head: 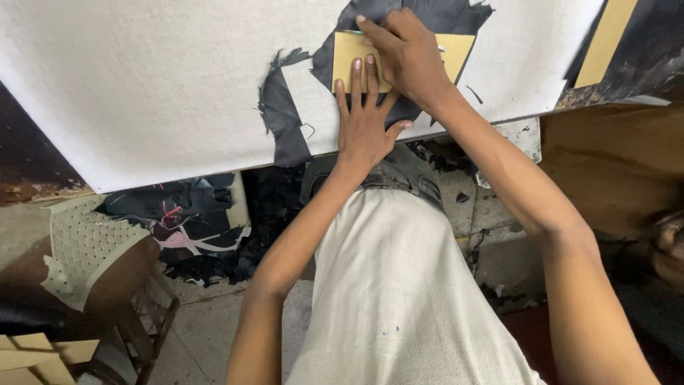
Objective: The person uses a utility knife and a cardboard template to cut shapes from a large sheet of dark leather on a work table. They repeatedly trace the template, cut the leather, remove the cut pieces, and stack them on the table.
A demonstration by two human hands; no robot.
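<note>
1. Left hand (363, 125) lies flat, fingers spread, pressing tan card template (356, 60) onto black fabric (427, 21).
2. Right hand (406, 50) bears on the template.
3. Both sit near the white desk (142, 85) front edge.

Two hands are shown: left hand (363, 125), right hand (406, 53); one tan card template (456, 50); one black fabric piece (285, 114); one white counter (142, 78).
</note>
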